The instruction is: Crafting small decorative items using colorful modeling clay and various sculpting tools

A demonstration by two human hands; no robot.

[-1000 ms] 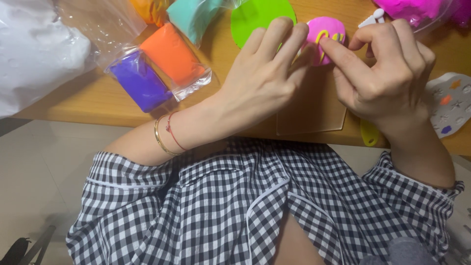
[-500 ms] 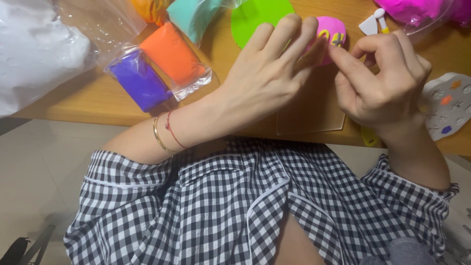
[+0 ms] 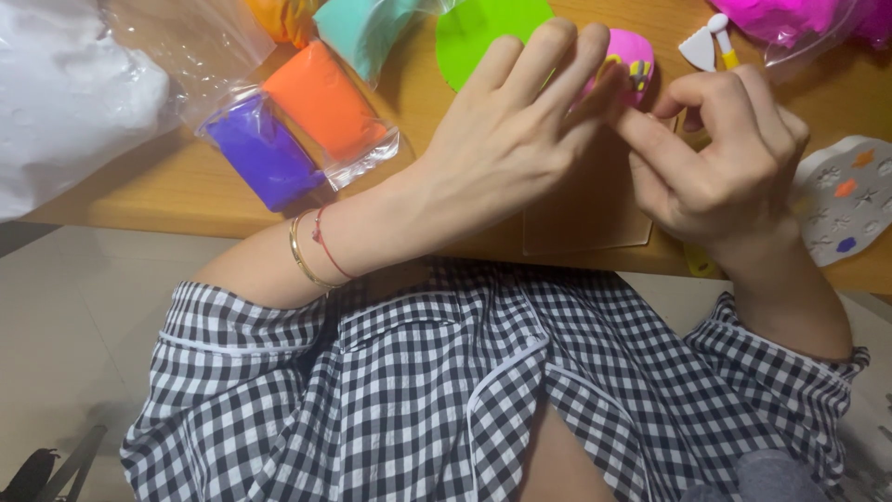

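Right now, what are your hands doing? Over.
Left hand steadies pink clay ball. Right hand pinches beside it. Nothing blocking.

A rounded pink clay lump (image 3: 630,54) with small yellow and dark stripes pressed onto its face sits on the wooden worktop (image 3: 186,186), at the far edge of a thin brown board (image 3: 595,209). Fingers cover its left side, so only its right part shows.

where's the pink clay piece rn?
Head view, top centre-right: the pink clay piece sits on the table behind the left hand fingertips, right of the green disc, with the right hand just below-right.
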